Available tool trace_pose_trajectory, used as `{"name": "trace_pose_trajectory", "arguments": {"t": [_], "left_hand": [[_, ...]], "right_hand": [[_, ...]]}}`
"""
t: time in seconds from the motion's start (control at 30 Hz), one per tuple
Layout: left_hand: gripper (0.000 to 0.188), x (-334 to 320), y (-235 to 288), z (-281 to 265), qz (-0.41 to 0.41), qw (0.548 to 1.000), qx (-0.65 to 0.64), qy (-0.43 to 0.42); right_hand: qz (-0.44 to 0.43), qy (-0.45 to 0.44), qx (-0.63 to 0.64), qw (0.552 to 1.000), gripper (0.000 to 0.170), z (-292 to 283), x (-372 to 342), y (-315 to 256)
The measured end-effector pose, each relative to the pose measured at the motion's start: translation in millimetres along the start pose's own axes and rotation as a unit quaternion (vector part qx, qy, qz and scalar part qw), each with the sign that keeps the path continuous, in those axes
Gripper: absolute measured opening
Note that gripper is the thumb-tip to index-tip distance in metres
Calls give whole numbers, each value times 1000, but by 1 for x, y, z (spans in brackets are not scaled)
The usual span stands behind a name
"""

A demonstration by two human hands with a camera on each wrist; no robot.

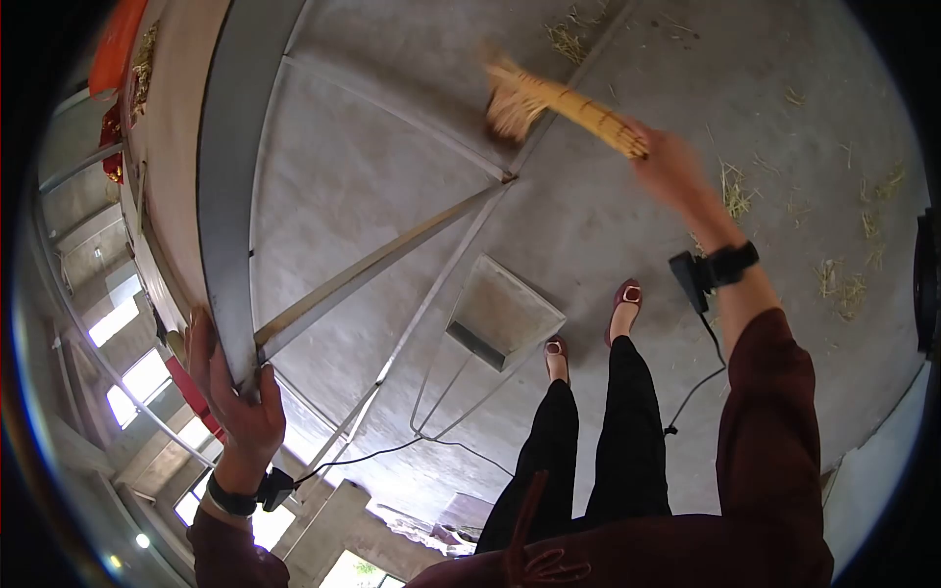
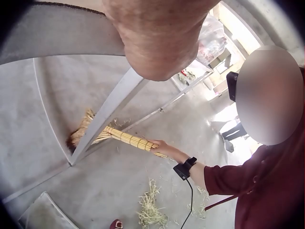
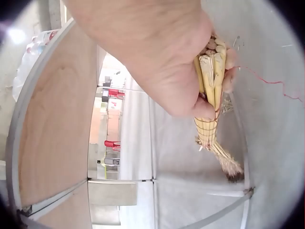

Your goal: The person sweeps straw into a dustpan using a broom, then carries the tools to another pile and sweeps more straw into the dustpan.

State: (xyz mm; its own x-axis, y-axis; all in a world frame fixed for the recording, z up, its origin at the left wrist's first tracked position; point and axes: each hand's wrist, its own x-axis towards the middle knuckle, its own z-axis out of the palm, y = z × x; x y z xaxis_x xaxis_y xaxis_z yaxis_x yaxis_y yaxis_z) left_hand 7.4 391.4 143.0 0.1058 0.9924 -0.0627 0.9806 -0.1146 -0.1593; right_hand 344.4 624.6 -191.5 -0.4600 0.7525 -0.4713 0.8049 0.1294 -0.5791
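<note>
Straw broom (image 1: 578,108), yellow-handled and string-bound, flared to a frayed, brownish end beside the metal bar (image 1: 384,263); whether it touched the floor (image 1: 804,255), I couldn't tell. Curled round its handle was the right hand (image 1: 671,171), while the left hand (image 1: 235,402) gripped the table edge (image 1: 230,196). Near the 2 shoes (image 1: 627,297) sat an open dustpan (image 1: 495,306), its contents unclear.

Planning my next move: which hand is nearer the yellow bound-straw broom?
Right: the right hand grips the broom by its handle; the left hand, away from it, grips the grey metal table edge.
</note>
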Motion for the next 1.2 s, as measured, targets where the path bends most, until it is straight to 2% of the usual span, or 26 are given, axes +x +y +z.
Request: {"name": "trace_pose_trajectory", "arguments": {"t": [0.07,0.2,0.27,0.33,0.4,0.5,0.53,0.7,0.77,0.8,0.83,0.87,0.93,1.0,1.03,1.07,1.13,1.2], "left_hand": [[52,-1,-2,2,-10,1000,-11,-2],[51,-4,-3,0,-1,1000,-22,-5],[53,-5,-6,-1,-4,1000,-17,-26],[54,-11,-9,1,-2,999,-29,-22],[57,-13,-12,-1,7,999,-39,-32],[61,-24,-14,0,-2,999,-36,-35],[64,-34,-16,-1,-33,999,-17,-34],[59,-48,-22,-1,-35,998,19,-44],[58,-65,-31,1,-9,1000,-5,-29],[58,-69,-31,-3,-18,998,17,-60],[58,-67,-30,-1,-15,998,9,-62],[58,-58,-26,1,-13,999,-4,-32],[58,-43,-17,0,-15,999,-28,1],[56,-27,-10,-4,-27,999,-31,-25],[56,-22,-8,-6,-27,998,-41,-25],[56,-16,-8,-5,-14,999,-28,-35],[55,-8,-4,-9,-10,998,-4,-59],[56,-6,-3,-6,-3,999,-9,-43]], "right_hand": [[35,81,-35,995,55,-15,-11,5],[88,40,47,994,57,-27,0,-32],[-61,135,184,972,58,15,42,-38],[-96,118,251,956,53,49,89,-66],[-67,56,331,939,50,70,130,-103],[-68,26,319,945,50,93,186,-151],[-63,23,343,937,51,101,203,-165],[-69,12,371,926,55,147,258,-197],[3,5,330,944,57,159,252,-182],[8,3,327,945,57,157,242,-167],[2,19,272,962,56,152,228,-147],[-7,36,212,977,56,143,218,-128],[9,39,189,981,52,141,201,-64],[30,52,80,995,50,96,153,5],[25,98,68,992,49,76,128,46],[19,146,57,987,49,49,105,60],[112,120,6,986,48,-21,53,57],[142,117,39,982,49,-65,21,42]]}}
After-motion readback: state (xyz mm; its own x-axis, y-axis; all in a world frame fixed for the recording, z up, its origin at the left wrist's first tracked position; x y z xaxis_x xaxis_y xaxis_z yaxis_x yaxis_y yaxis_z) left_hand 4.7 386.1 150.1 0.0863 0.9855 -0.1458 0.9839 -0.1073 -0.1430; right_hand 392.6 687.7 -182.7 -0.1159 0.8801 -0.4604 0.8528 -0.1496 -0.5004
